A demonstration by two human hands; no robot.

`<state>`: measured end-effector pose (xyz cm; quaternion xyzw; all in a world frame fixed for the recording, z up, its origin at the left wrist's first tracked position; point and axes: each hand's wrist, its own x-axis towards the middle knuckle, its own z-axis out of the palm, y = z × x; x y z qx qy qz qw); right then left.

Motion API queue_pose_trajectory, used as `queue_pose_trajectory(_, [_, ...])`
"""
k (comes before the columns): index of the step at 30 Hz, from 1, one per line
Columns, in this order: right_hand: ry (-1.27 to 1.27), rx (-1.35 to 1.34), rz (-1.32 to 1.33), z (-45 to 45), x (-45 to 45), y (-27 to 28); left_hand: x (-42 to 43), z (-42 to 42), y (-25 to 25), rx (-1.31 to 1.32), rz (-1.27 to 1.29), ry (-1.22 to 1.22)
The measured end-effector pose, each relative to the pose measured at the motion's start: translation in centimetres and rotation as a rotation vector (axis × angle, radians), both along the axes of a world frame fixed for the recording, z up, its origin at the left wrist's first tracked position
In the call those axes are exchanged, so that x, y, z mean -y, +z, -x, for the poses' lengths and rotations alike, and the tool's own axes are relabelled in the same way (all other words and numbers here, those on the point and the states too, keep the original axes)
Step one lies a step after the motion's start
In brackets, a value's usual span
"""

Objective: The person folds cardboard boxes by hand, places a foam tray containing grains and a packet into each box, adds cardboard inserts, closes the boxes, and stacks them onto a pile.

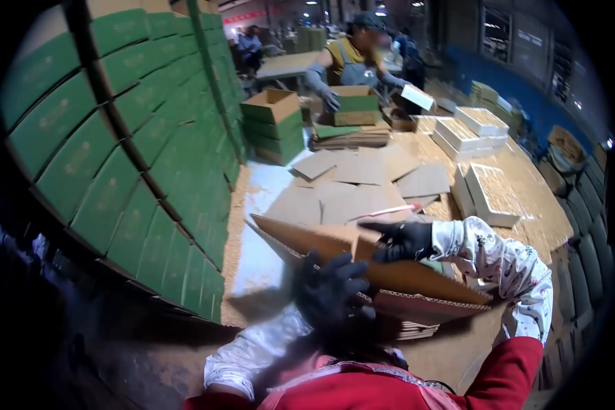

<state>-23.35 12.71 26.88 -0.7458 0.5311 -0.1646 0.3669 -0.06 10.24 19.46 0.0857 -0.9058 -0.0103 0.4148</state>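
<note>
The black-gloved left hand (331, 290) is spreading its blurred fingers at the near side of a partly opened corrugated carton (417, 279); whether it is gripping, I cannot tell. The right hand (406, 240) is stretching some fingers over the carton's far side, and its grip is also not clear. The carton is lying tilted between and below the hands. For good work, both hands should be pressing evenly near the folds, without bending the panels. Loose cardboard sheets (345, 199) are lying beyond the hands and could be catching its edge.
</note>
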Motion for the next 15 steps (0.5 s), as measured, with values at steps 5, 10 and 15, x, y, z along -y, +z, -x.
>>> queue_pose_trajectory(5, [-0.317, -0.064, 0.124, 8.9, 4.0, 1.4, 2.2, -3.8, 8.4, 0.282, -0.008, -0.455])
queue_pose_trajectory(10, [-0.166, -0.692, 0.761, 11.1, 1.4, -1.6, 0.3, -2.4, 8.7, 0.851, -0.2, 0.366])
queue_pose_trajectory(15, [0.421, -0.662, 0.105, 6.1, 3.3, -1.4, 1.6, 3.1, -0.6, 0.535, 0.229, 0.568])
